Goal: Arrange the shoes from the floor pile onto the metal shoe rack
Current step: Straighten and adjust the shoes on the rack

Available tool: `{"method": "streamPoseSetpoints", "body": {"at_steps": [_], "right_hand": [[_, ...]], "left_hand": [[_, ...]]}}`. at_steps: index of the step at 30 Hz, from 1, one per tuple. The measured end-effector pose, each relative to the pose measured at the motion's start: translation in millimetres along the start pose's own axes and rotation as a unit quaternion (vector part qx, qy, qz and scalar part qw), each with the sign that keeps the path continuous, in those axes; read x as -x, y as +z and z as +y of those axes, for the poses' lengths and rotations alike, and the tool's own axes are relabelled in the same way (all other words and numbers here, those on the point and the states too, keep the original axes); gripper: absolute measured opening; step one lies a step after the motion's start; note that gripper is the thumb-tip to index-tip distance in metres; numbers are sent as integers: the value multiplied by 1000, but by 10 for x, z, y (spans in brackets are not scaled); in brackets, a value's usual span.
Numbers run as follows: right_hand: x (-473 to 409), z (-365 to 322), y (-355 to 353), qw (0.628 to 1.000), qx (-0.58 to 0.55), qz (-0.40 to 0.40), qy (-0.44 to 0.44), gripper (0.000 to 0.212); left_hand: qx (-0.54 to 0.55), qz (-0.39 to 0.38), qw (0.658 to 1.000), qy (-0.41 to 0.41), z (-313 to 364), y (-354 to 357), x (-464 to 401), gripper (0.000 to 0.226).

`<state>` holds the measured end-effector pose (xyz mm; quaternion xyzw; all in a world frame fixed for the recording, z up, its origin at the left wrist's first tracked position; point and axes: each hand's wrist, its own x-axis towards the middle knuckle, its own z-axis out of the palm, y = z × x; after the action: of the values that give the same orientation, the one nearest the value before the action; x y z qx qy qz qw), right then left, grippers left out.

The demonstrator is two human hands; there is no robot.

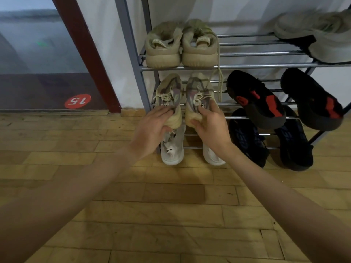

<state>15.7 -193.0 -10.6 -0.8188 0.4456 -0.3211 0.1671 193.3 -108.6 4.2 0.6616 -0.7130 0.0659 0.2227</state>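
Note:
The metal shoe rack (247, 66) stands against the white wall. On its middle tier at the left lie two cream and grey patterned sneakers, toes toward the wall. My left hand (152, 128) grips the heel of the left patterned sneaker (170, 92). My right hand (210, 124) grips the heel of the right patterned sneaker (197, 92). A beige pair (181, 48) sits on the tier above. A white pair (172, 150) rests on the lowest tier, partly hidden by my hands.
A black and red pair (284, 99) lies sole-up on the middle tier at the right. A dark blue-black pair (269, 137) fills the bottom right. A grey pair (313, 33) sits top right. Wooden floor (171, 205) stretches in front; a red "15" sticker (77, 101) marks the glass door at left.

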Motion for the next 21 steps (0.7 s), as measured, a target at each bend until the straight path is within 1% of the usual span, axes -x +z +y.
{"method": "streamPoseSetpoints", "body": {"at_steps": [3, 9, 10, 12, 14, 16, 18, 19, 20, 21], "right_hand": [[-85, 45, -6, 1000, -5, -11, -13, 43], [-114, -1, -51, 999, -7, 7, -37, 38], [-68, -25, -65, 999, 6, 27, -42, 35], [61, -85, -118, 992, 16, 119, -47, 23], [179, -209, -246, 974, -39, 221, -42, 14], [175, -331, -439, 952, -107, 284, -38, 17], [44, -413, -621, 934, -151, 322, -26, 25], [-39, -443, -691, 931, -156, 330, -14, 30], [-118, -462, -732, 935, -148, 321, 0, 35], [-181, -478, -755, 947, -126, 295, 16, 39]], "left_hand": [[-1, 6, 1000, -1, 24, -17, -43, 51], [-14, 3, 1000, -16, 64, 3, -124, 52], [-14, -4, 1000, -18, 66, -5, -135, 53], [-11, -28, 999, -15, 69, -34, -150, 55], [4, -36, 999, -15, 104, -94, -146, 51], [14, 12, 1000, -2, 178, -199, -154, 41], [1, 87, 995, 45, 291, -336, -205, 32], [-9, 124, 989, 74, 346, -402, -253, 30], [-19, 153, 983, 97, 396, -467, -305, 29], [-25, 174, 978, 107, 439, -528, -354, 30]]}}
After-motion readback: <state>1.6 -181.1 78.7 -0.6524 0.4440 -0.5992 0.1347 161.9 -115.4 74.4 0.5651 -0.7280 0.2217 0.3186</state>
